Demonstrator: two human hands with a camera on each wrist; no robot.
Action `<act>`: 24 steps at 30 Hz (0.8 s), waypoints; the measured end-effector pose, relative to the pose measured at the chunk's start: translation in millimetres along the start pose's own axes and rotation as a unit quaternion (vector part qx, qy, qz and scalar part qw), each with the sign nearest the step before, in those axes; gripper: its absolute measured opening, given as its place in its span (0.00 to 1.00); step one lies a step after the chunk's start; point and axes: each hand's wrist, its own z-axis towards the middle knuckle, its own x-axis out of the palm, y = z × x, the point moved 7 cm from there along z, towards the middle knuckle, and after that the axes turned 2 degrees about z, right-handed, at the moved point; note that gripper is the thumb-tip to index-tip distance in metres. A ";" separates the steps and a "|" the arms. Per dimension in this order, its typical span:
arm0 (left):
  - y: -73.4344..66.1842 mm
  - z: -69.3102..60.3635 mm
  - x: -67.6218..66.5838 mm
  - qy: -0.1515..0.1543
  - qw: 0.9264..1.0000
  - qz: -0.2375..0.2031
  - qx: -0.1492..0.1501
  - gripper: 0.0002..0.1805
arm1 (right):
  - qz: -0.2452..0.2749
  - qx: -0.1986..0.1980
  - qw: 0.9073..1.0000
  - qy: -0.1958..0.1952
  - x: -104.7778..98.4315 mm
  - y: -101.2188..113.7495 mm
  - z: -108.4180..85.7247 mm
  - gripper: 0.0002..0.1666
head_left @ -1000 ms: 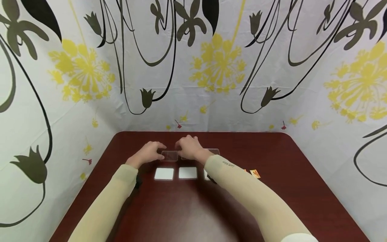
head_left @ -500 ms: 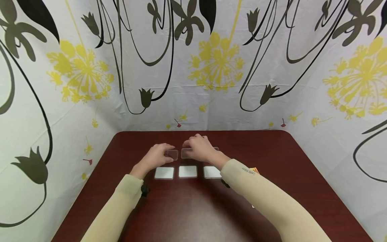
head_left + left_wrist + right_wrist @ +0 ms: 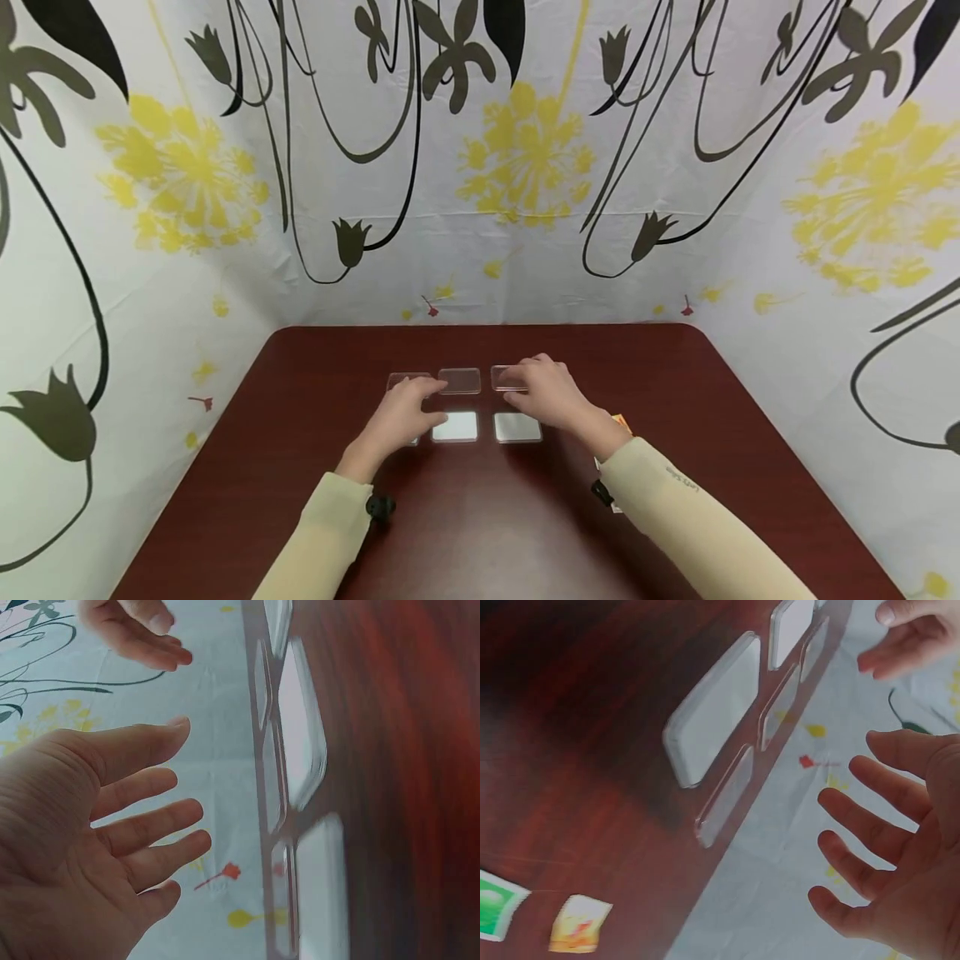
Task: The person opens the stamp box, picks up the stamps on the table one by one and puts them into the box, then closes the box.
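Both hands [image 3: 399,417] [image 3: 551,392] hover, loosely spread; clear plates [image 3: 459,381] lie beyond white plates [image 3: 517,427].

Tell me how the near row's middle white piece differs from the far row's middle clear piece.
The middle white piece looks bright and opaque; the middle clear piece is see-through, showing the table beneath. The white piece lies nearer the head camera, the clear piece farther. Both are rounded-cornered rectangles lying on the table.
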 end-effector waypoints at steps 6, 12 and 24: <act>-11.4 -8.9 13.5 -0.001 1.000 -0.020 0.009 0.30 | 0.069 0.041 0.997 -0.014 -0.1 -20.1 -18.5 0.13; -23.0 -12.8 33.0 -0.006 0.999 -0.028 0.016 0.31 | 0.117 0.075 0.990 -0.031 -1.8 -42.3 -37.4 0.14; -43.1 -9.0 60.2 -0.013 0.999 -0.024 0.030 0.31 | 0.175 0.158 0.972 -0.023 0.6 -92.2 -75.2 0.16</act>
